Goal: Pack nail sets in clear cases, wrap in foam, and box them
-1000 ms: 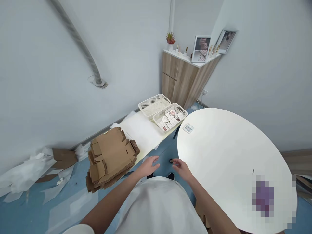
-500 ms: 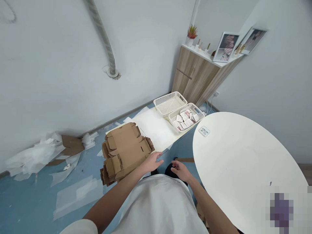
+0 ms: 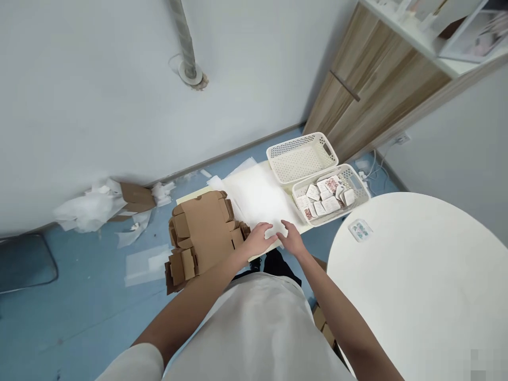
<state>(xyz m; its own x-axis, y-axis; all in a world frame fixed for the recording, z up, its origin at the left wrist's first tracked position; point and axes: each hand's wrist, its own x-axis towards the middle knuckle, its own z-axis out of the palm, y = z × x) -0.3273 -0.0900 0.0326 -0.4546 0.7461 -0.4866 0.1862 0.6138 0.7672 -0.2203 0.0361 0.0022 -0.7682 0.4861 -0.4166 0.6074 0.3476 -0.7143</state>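
Observation:
My left hand (image 3: 259, 239) and my right hand (image 3: 291, 238) hover side by side at the near edge of a stack of thin white sheets (image 3: 257, 190). Both have curved fingers held apart, with nothing visible in them. Whether the fingertips touch the sheets, I cannot tell. Left of the sheets lies a pile of flattened cardboard boxes (image 3: 208, 225), close to my left forearm. To the right stands a white perforated basket (image 3: 359, 198) holding many small white printed packets (image 3: 329, 203). Behind it is a second white basket (image 3: 297, 161) with nothing in it.
A round white table (image 3: 420, 275) fills the right side, with a small clear case (image 3: 360, 230) near its edge. A wooden cabinet (image 3: 369, 90) stands at the back right. Crumpled white wrapping (image 3: 89, 211) and a cardboard box (image 3: 137, 198) lie along the wall at left.
Both hands have moved forward and closer together, from beside my body to the near edge of the white sheets. The view has tilted down and shifted.

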